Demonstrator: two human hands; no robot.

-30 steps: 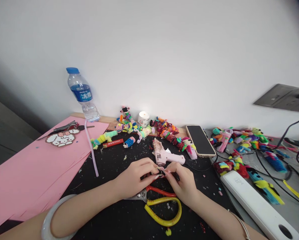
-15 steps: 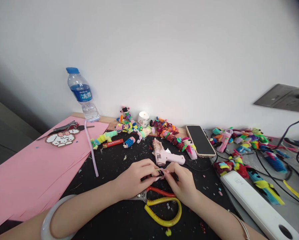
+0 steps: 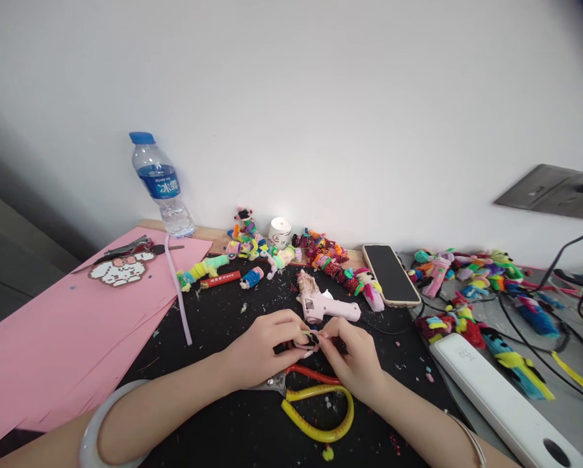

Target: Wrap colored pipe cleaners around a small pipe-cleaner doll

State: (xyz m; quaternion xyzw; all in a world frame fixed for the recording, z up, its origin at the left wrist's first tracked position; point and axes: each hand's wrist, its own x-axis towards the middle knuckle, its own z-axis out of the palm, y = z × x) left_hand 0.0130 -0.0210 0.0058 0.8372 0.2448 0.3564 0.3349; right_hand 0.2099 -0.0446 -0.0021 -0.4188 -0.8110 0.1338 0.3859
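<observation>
Between my fingertips is a small pink and black piece (image 3: 312,339), mostly covered by the fingers, so its exact kind is unclear. My left hand (image 3: 270,341) pinches it from the left, while my right hand (image 3: 352,356) pinches its right side with thumb and forefinger. Just beneath both hands lie scissors (image 3: 318,432) with one red and one yellow handle, their blades partly hidden by my left hand. A pale pink glue gun (image 3: 333,308) rests right behind the fingers, its nozzle end coated in brownish residue.
Fuzzy colourful figures (image 3: 340,270) line the back; more (image 3: 486,266) lie at right among black cables. A phone (image 3: 392,276), a white elongated device (image 3: 505,403), a leaning water bottle (image 3: 157,185), pink paper (image 3: 77,325), a lilac strip (image 3: 178,292) and a small white cup (image 3: 279,232) surround the black mat.
Both hands stay nearly in place. The pink and black piece has turned slightly between the fingertips, and a little more of its pink edge shows.
</observation>
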